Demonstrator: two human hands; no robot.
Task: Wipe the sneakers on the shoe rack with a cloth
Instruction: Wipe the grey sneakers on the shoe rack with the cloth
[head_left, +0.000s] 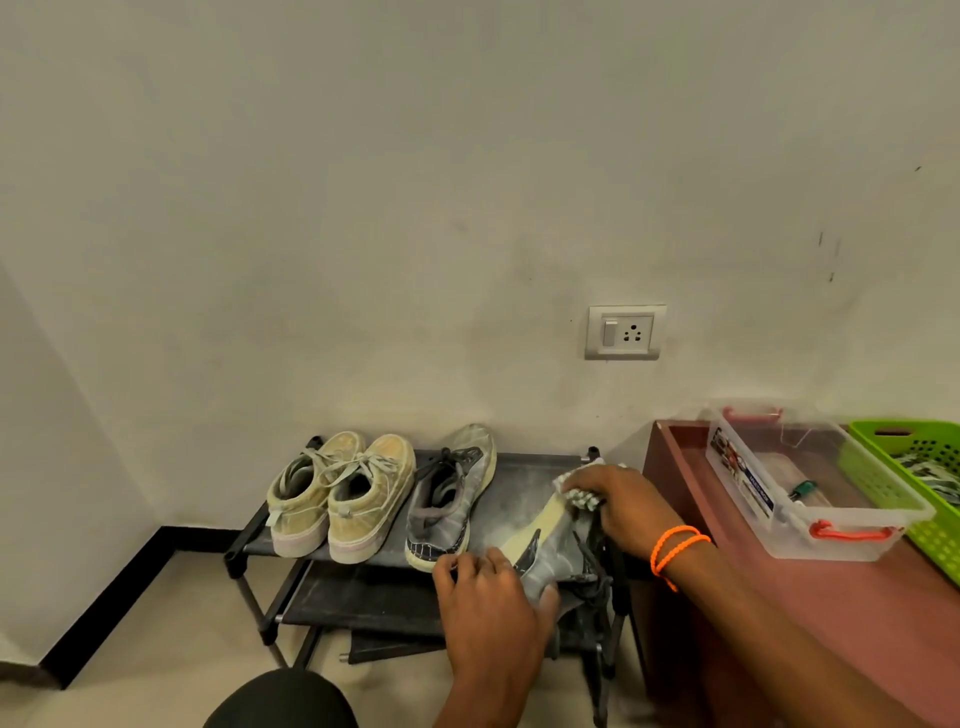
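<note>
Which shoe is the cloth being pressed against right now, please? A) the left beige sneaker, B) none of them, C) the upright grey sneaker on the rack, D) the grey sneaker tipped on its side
D: the right hand presses the cloth on the tipped grey sneaker, which the left hand holds.

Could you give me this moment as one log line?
left hand: holds grey sneaker | right hand: wiping with cloth | three shoes on rack

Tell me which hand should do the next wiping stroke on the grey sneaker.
Right. The right hand already holds the cloth against the tilted grey sneaker, while the left hand grips its heel end to steady it.
</note>
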